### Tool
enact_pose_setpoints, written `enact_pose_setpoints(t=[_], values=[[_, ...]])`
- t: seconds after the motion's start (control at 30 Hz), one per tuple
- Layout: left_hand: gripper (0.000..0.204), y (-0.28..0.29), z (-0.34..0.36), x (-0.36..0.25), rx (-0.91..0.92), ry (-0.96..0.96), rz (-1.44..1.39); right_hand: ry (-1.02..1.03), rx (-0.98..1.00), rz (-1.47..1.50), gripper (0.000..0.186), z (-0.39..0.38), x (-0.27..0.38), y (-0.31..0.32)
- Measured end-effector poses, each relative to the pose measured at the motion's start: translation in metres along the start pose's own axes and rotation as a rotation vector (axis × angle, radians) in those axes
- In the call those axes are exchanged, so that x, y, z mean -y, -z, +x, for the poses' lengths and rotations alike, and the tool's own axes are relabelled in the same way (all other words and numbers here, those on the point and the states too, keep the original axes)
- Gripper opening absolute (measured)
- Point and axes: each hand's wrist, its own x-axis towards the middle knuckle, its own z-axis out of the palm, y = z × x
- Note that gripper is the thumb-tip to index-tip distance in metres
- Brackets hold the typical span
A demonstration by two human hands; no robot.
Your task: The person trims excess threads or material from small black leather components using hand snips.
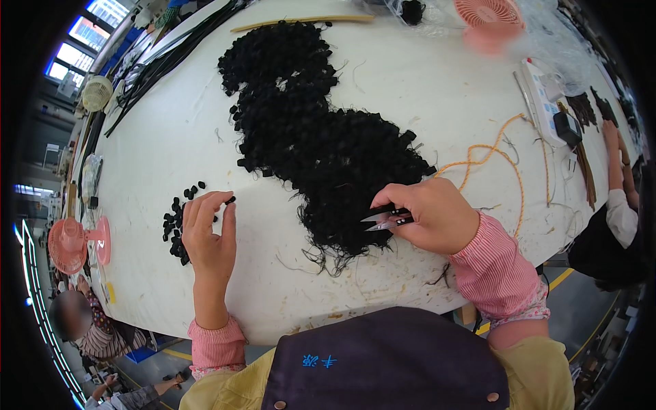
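In my right hand (pixel 434 215) are small thread snips (pixel 386 220), their pointed blades apart and aimed left over a big heap of small black fabric pieces (pixel 287 130) with loose threads. My left hand (pixel 207 222) pinches one small black piece (pixel 230 199) between thumb and forefinger. Under and beside that hand lies a smaller group of separate black pieces (pixel 175 229), partly hidden by the fingers. Dark thread ends trail from the near edge of the big heap.
An orange cord (pixel 492 147) curls right of the heap, near a white power strip (pixel 544 102). Pink fans (pixel 488 17) stand at the far right and left edge. Long black strips (pixel 174 55) lie far left. Co-workers sit at both sides of the white table (pixel 157 150).
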Motion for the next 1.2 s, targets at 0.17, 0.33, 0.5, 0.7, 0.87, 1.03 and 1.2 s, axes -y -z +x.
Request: enact_pose_setpoints(t=[0.17,0.33,0.5,0.7,0.87,1.03,1.2], values=[[0.025,0.005,-0.003,0.002,0.056,0.101,-0.094,0.011,-0.050,0.180,0.019,0.002,-0.003,-0.008],[0.032,-0.017,0.010,-0.066,0.519,0.158,-0.996,0.073,-0.044,0.442,0.022,0.003,-0.002,-0.008],[0.023,-0.052,0.009,-0.096,0.554,0.254,-1.274,0.048,-0.038,0.487,0.019,0.002,0.003,-0.002],[0.015,-0.055,0.011,-0.093,0.668,0.452,-1.398,-0.061,-0.064,0.604,0.013,0.001,0.004,0.000],[0.014,-0.059,0.010,-0.091,0.645,0.589,-1.583,-0.122,-0.043,0.653,0.012,0.003,0.003,0.001],[0.010,-0.059,0.015,-0.089,0.508,0.655,-1.789,-0.029,0.049,0.593,0.014,0.001,0.000,-0.005],[0.008,-0.052,0.016,-0.090,0.641,0.655,-1.782,-0.049,-0.190,0.507,0.022,-0.001,0.013,0.009]])
